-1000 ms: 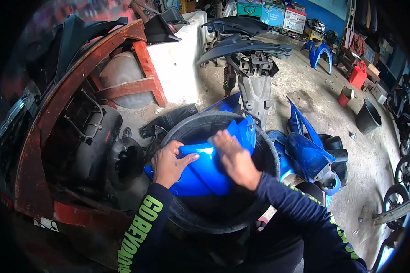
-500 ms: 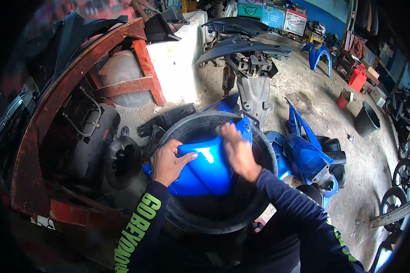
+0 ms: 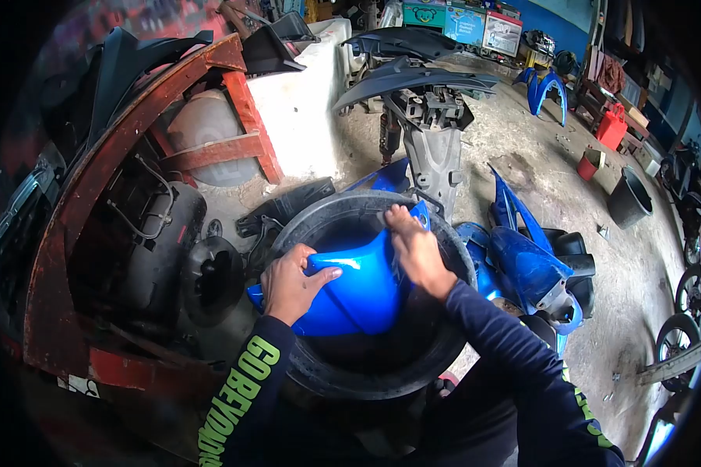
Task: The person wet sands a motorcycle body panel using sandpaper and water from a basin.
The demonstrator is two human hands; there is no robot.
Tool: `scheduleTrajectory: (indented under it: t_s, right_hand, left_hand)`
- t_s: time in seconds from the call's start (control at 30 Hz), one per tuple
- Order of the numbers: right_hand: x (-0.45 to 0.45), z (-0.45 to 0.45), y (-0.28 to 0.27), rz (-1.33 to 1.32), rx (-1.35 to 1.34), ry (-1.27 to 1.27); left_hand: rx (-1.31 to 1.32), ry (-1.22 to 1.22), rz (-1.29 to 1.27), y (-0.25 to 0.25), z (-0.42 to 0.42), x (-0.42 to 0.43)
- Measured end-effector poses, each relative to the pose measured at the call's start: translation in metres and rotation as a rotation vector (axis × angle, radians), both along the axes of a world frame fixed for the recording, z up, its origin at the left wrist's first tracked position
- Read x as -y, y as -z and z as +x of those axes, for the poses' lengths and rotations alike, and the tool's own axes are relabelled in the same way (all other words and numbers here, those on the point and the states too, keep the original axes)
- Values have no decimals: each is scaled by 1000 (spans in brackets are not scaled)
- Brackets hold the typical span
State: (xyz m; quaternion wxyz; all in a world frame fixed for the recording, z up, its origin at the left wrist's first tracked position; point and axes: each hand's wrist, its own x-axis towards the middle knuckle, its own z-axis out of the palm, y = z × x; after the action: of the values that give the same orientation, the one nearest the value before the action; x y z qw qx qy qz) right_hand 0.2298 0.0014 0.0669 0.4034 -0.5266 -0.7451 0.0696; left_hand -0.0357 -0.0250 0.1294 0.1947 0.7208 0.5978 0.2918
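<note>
A glossy blue motorcycle body panel (image 3: 354,300) is held tilted over a round black tub (image 3: 350,383). My left hand (image 3: 294,282) grips its upper left edge, with the thumb lying across the front face. On the panel's upper right part rests my right hand (image 3: 419,253), fingers bent and close together against the surface. Whatever may lie under those fingers is hidden. The panel's lower part reaches down inside the tub, where the interior is dark.
More blue body panels (image 3: 526,268) lie on the floor right of the tub. A red frame (image 3: 132,117) stands to the left around a black tank (image 3: 160,253). Ahead is a stripped motorcycle frame (image 3: 436,148). A dark bucket (image 3: 629,198) and a red jerrycan (image 3: 612,127) stand farther right.
My right hand has shifted slightly right and down along the panel, and its motion blur has lessened. My left hand keeps its grip on the panel's edge.
</note>
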Motion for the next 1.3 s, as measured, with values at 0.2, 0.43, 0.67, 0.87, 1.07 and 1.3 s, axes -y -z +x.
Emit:
scheduleTrajectory:
  t_s: [0.2,0.43,0.67,0.87,1.07,1.3]
  right_hand:
    - [44,-24,-16,63,25,-180]
    - [58,-34,-11,52,14,-238]
    - [56,-36,-12,89,-29,-134]
    - [6,-11,-8,27,-49,-38]
    - [34,-25,-8,39,23,-136]
    - [63,-41,-21,84,-13,-211]
  left_hand:
    - [71,26,-3,-5,-10,-3]
    - [91,32,9,0,-12,-3]
    - [116,29,22,-2,-10,-1]
    - [103,3,-23,1,-4,1]
    - [200,75,-6,20,-5,-7]
    - [155,-1,-5,14,0,0]
